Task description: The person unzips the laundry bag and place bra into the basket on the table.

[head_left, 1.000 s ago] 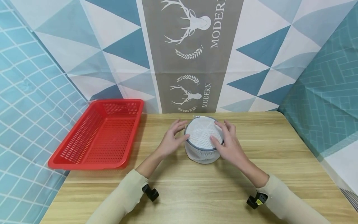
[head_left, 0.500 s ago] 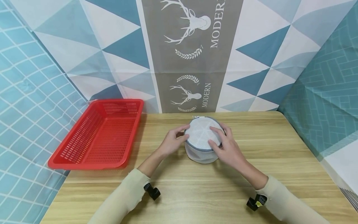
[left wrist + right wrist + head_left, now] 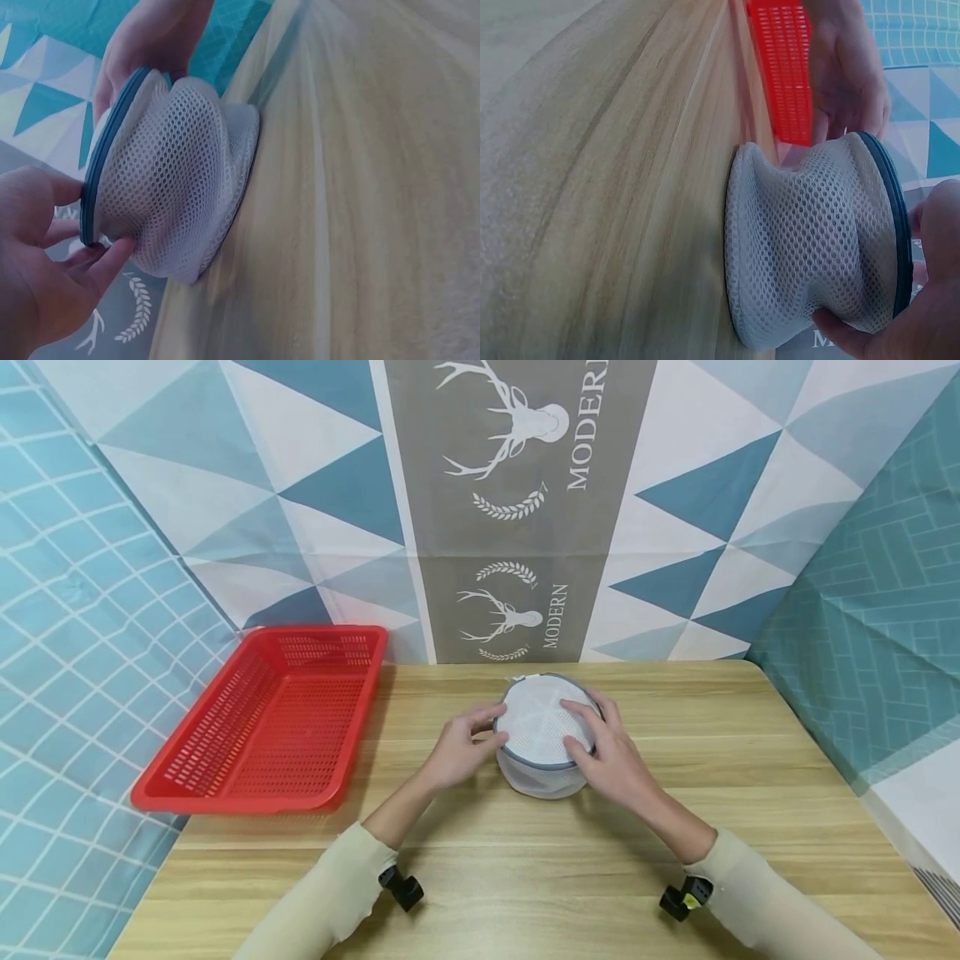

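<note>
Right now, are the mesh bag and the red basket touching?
Apart: the head view shows wooden tabletop and the left hand between the mesh bag and the red basket.

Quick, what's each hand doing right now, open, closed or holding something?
Left hand: holding the mesh bag by its rim, on the left side.
Right hand: holding the same mesh bag by its rim, on the right.

Left wrist view: the mesh laundry bag [image 3: 165,161] hides fingertips of the right hand [image 3: 150,37]. Right wrist view: past the left hand's [image 3: 851,75] fingers, the top edge crops the red plastic basket [image 3: 784,71].
</note>
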`<state>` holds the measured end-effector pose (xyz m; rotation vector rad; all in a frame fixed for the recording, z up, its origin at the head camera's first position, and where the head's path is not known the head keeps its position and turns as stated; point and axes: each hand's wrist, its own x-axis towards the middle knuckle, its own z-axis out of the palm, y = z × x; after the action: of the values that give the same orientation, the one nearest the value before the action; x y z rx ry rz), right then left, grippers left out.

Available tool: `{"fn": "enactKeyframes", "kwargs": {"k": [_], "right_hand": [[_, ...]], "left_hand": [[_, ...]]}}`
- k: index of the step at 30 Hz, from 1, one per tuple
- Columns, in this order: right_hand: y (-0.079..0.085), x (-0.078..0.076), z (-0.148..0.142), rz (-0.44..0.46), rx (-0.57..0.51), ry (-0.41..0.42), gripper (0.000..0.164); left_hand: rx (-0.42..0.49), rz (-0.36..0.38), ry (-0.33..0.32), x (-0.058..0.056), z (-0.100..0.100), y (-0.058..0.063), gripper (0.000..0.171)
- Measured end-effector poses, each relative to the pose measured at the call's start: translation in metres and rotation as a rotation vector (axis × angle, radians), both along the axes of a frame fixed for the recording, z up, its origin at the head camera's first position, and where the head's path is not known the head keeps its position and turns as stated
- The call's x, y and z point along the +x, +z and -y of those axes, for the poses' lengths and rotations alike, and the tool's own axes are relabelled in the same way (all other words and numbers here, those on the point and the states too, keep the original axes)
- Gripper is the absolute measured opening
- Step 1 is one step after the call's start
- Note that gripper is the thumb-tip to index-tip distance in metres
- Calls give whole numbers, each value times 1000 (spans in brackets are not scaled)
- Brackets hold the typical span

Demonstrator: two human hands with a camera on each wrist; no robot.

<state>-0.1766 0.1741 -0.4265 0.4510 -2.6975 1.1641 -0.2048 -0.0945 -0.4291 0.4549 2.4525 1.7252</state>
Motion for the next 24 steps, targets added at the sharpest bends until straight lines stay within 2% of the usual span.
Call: {"fn": "enactKeyframes", "kwargs": {"k": [6, 12, 19, 24], "right_hand": [[-1, -2, -1, -10, 0, -8, 53], [-1, -3, -1, -25, -2, -12, 53], [2, 1, -1, -58, -16, -28, 53], [3, 7, 2, -78, -15, -26, 52]], "left_hand": [[24, -28, 2, 8, -3, 0, 53], [28, -44, 2, 11, -2, 2, 52], [8, -102, 15, 3, 0, 7, 55], [6, -110, 19, -5, 1, 11, 55]]}}
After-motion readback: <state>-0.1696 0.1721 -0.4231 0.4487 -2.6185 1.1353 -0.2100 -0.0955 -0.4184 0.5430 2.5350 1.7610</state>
